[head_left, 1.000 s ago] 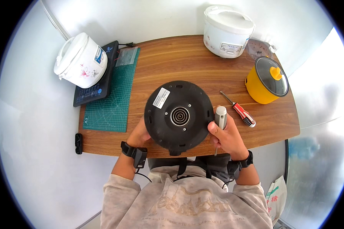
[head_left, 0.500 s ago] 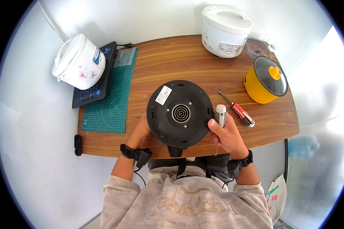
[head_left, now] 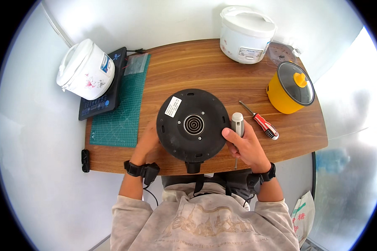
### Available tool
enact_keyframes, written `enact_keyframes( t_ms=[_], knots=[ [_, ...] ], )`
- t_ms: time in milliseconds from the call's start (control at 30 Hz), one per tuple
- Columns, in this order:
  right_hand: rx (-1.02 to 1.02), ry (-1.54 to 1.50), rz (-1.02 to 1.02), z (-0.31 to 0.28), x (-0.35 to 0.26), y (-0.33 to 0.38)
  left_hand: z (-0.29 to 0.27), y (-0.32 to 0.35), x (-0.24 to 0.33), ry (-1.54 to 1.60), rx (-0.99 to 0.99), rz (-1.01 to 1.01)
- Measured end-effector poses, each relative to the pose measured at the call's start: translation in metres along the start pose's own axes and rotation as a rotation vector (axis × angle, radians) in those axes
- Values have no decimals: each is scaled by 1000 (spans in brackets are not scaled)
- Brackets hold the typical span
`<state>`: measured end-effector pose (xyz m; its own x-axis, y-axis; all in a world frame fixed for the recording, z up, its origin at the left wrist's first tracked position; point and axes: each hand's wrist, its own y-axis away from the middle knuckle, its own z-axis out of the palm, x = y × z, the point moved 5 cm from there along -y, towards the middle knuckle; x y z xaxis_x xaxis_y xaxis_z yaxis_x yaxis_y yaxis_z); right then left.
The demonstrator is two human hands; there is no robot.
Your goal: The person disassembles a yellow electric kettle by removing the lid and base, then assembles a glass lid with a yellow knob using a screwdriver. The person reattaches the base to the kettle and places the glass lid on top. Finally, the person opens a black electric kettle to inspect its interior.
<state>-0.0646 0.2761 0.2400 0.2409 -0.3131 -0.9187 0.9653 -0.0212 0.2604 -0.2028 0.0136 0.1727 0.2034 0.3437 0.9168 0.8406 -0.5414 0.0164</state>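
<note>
An upturned electric kettle is in front of me, its round black underside facing up. That underside has a white label, several screws and a ringed metal connector in the middle; the handle end points toward me. My right hand is wrapped round a grey-handled screwdriver, its shaft pointing down toward my body. The right thumb touches the kettle's right edge. At the kettle's left side is my left hand, blurred, with its fingers hidden behind the rim, so its grip cannot be seen.
A red-and-black screwdriver lies to the right, near a yellow pot with a glass lid. One white rice cooker stands at the back; another rests on a black induction cooker, over a green cutting mat.
The kettle has shifted slightly left and turned a little counterclockwise. My left hand has moved left and blurred; my right hand followed slightly left, still holding the screwdriver.
</note>
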Motion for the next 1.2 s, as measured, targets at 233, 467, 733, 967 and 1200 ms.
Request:
enact_keyframes(
  t_ms=[233,467,733,967,1200],
  knots=[
    [6,-2,0,0,0,1,-8,13,110,348,78,199],
    [-6,26,-5,0,0,2,13,20,141,234,78,253],
    [90,209,-92,-12,-12,13,18,23,141,302,74,232],
    [405,387,-845,-44,-80,58,18,28,144,229,115,237],
    [485,409,-805,-22,-94,86,20,28,144,184,120,246]
  ],
)
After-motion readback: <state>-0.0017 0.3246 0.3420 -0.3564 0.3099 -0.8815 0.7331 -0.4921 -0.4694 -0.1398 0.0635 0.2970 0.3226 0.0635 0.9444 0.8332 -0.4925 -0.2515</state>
